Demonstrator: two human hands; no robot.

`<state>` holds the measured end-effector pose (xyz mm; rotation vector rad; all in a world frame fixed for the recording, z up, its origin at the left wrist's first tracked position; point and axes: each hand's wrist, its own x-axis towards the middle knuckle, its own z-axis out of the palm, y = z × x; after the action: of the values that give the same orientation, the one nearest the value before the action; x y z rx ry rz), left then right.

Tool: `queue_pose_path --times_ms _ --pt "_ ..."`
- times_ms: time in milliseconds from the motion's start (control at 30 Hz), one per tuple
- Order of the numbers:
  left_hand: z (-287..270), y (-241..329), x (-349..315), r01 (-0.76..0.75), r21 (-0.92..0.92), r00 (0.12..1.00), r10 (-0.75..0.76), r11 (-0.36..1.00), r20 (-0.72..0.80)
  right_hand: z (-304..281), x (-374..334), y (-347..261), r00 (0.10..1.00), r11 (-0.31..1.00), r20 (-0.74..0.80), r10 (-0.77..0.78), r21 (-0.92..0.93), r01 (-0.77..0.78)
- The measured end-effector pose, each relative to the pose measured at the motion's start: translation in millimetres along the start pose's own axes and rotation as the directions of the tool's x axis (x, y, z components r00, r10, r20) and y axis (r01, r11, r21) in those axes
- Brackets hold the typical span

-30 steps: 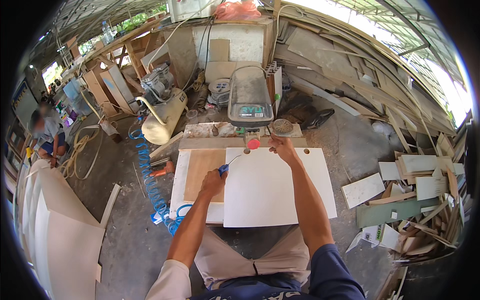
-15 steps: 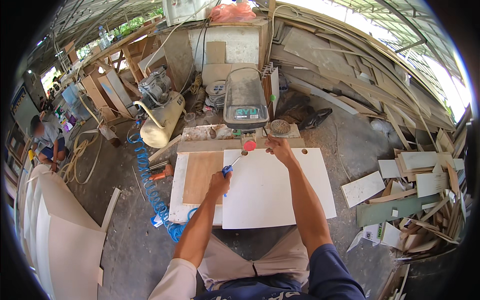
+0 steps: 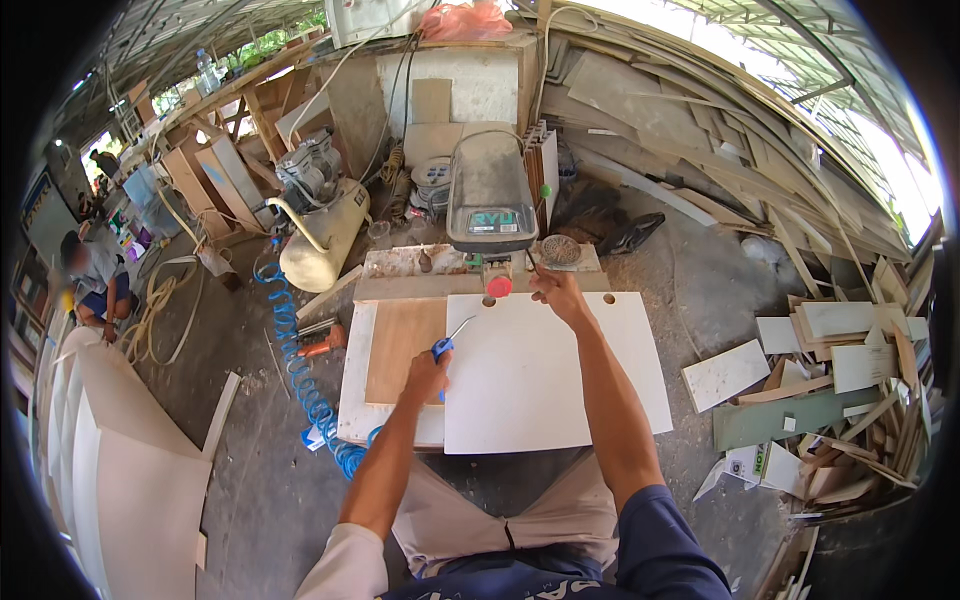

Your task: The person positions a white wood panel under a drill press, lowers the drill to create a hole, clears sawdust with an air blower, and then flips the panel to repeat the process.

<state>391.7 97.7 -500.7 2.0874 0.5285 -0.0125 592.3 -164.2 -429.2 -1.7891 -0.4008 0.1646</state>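
In my left hand (image 3: 428,376) is a blue air blow gun (image 3: 442,348), held above the left edge of a white board (image 3: 540,385). Its thin metal nozzle points up and right toward a round hole near the board's far edge; a second hole sits further right. My right hand (image 3: 559,294) is closed around the dark feed lever (image 3: 534,264) of a bench drill press (image 3: 492,195). The press has a dark grey cover, and a red round part (image 3: 499,287) hangs over the board beside the first hole.
A brown wooden panel (image 3: 405,350) lies left of the board. The coiled blue hose (image 3: 300,385) runs toward a cream air compressor (image 3: 325,240). An orange power tool (image 3: 325,342) rests on the floor. Wood offcuts (image 3: 840,370) pile at right. Another person (image 3: 95,275) crouches far left.
My left hand has drawn the blow gun back toward me and left, so its nozzle tip is away from the hole. My right hand stays at the lever.
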Motion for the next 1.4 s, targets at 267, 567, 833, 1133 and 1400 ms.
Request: queue_pose_path --times_ms 267,567,833,1133,1400 --pt "-111.4 -71.3 -162.9 0.042 0.112 0.987 -0.024 0.993 -0.157 1.4 -4.9 13.2 1.000 0.999 -0.004 0.015 -0.042 -0.015" --pt "-110.9 -309.9 -312.5 0.352 0.428 0.919 -0.220 0.832 -0.328 10.7 -15.6 19.6 0.994 0.991 -0.031 0.104 0.090 -0.101" --pt "-48.6 -386.6 -353.1 0.479 0.552 0.868 -0.462 0.682 -0.182 9.8 -1.3 16.4 0.991 0.990 0.021 0.133 0.050 -0.134" --pt "-10.3 -211.2 -240.7 0.235 0.158 0.819 -0.108 0.959 -0.563 -1.4 -26.1 9.9 0.995 0.996 -0.083 0.053 -0.064 -0.058" --pt "95.9 -79.1 -147.7 0.277 -0.753 0.848 -0.520 0.597 -0.100 6.5 -14.0 -7.5 0.998 0.996 -0.019 0.067 -0.050 -0.068"
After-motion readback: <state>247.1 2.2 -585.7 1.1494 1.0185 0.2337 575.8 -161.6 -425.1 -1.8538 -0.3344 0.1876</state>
